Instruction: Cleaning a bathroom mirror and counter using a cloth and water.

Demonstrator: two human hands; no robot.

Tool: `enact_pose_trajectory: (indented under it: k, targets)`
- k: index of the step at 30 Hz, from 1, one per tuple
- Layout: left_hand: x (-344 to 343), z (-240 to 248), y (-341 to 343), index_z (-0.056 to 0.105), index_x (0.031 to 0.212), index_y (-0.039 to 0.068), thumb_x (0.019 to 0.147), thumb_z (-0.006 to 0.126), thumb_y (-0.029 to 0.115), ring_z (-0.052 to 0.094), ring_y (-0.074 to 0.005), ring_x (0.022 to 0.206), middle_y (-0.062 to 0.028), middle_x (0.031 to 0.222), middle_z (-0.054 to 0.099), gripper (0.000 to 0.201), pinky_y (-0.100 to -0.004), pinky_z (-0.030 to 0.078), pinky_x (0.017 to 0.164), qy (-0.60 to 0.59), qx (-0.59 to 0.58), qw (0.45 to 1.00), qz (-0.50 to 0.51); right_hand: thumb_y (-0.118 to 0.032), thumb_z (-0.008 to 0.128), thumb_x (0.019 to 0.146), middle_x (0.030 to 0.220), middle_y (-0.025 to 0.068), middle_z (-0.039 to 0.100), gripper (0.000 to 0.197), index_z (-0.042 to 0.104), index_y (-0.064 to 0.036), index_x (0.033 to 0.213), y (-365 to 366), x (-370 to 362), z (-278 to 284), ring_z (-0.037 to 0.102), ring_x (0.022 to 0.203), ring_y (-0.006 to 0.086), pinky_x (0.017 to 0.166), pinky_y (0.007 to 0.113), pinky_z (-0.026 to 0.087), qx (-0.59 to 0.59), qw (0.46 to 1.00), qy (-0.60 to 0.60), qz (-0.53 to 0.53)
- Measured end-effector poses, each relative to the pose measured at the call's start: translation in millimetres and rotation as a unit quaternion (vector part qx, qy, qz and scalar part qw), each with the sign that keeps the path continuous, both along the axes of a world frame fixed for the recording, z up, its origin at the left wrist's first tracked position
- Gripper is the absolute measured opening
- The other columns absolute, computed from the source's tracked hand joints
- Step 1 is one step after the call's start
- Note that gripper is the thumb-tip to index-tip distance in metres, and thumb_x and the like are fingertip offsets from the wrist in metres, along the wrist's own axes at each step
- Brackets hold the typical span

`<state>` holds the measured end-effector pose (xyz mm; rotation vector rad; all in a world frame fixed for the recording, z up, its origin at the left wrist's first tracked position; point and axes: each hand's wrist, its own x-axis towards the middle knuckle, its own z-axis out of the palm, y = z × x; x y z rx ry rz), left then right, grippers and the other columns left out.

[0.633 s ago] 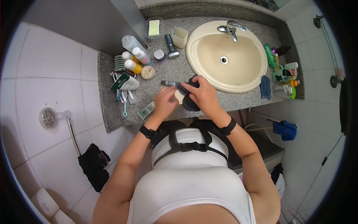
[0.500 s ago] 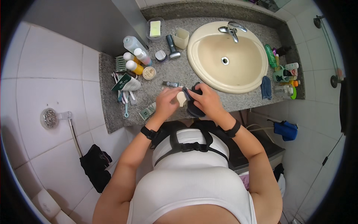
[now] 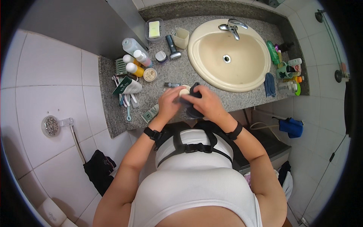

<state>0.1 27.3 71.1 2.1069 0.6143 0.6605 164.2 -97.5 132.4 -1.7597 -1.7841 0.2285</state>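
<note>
Over the front edge of the counter, my left hand [image 3: 169, 101] is closed on a small cream-coloured rounded object [image 3: 184, 92]. Its exact kind is hard to make out, as fingers cover part of it. My right hand [image 3: 207, 101] grips a dark grey cloth [image 3: 194, 112], pressing a fold of it against the cream-coloured object. The lower part of the cloth hangs beneath the fingers and is somewhat blurred. Just beyond my left fingertips lies a small dark tube [image 3: 172, 84]. A grey-green tube [image 3: 150, 114] rests beside my left wrist.
The cream sink [image 3: 196, 72] with its chrome tap [image 3: 233, 28] is set into the granite counter [image 3: 166, 68]. Bottles [image 3: 135, 69], a round powder jar [image 3: 150, 75] and a dark handled device [image 3: 172, 47] stand at the left. A blue cloth [image 3: 269, 84] drapes right of the sink.
The cream-coloured object has risen and turned, so its round end now shows between my hands. My right fingers have moved with the cloth onto it. The head view has shifted slightly.
</note>
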Motion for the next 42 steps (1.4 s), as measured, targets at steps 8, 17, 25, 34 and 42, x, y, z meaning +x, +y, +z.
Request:
enact_pose_trajectory:
  k: [8,17,25,34,42]
  targets:
    - [1.1,2.5,-1.0,0.072,0.113,0.005,0.07,0.071,-0.008,0.068,-0.0318,0.103,-0.0097,0.117,0.072,0.046,-0.0377,0.053,0.088,0.022,-0.028,0.999,0.007,-0.004,0.075,0.071,0.11,0.01,0.058,0.065,0.068,-0.0297,0.13,-6.2,0.1,0.0,0.063,0.097,0.031,0.079,0.041,0.054,-0.051,0.997,0.046,-0.026]
    - [0.2,-1.7,1.7,0.072,0.113,0.007,0.071,0.075,-0.002,0.067,-0.0321,0.105,-0.0105,0.119,0.071,0.043,-0.0387,0.053,0.089,0.009,-0.021,1.0,-0.014,-0.007,0.072,0.072,0.11,0.011,0.058,0.051,0.069,-0.0203,0.122,-21.9,13.2,-15.2,0.064,0.093,0.0319,0.076,0.043,0.055,-0.029,0.987,0.124,-0.096]
    - [-1.7,-4.5,-2.9,0.053,0.144,0.003,0.072,0.088,0.014,0.054,-0.0349,0.133,-0.0151,0.145,0.057,0.081,-0.0424,0.043,0.111,0.097,0.013,0.992,-0.074,-0.008,0.07,0.079,0.12,0.01,0.059,0.049,0.066,-0.0202,0.126,-7.5,1.3,-38.4,0.065,0.099,0.0326,0.081,0.042,0.056,-0.051,0.987,0.099,-0.119]
    - [-0.7,-16.4,-0.4,0.058,0.137,0.002,0.072,0.089,0.013,0.057,-0.0339,0.13,-0.018,0.141,0.059,0.073,-0.0422,0.047,0.107,0.059,-0.075,0.993,-0.074,-0.01,0.072,0.077,0.112,0.0039,0.061,0.043,0.072,-0.0201,0.119,-44.1,18.3,-69.7,0.062,0.098,0.0267,0.08,0.039,0.055,-0.081,0.992,0.065,-0.076]
    - [0.2,-15.7,-3.1,0.06,0.135,0.003,0.069,0.089,0.007,0.058,-0.033,0.13,-0.0176,0.142,0.059,0.072,-0.0416,0.046,0.108,0.071,-0.064,0.994,-0.056,-0.015,0.075,0.075,0.106,0.0019,0.061,0.048,0.067,-0.0188,0.123,-40.5,1.7,-66.6,0.062,0.098,0.0234,0.074,0.039,0.057,-0.027,0.996,0.083,-0.034]
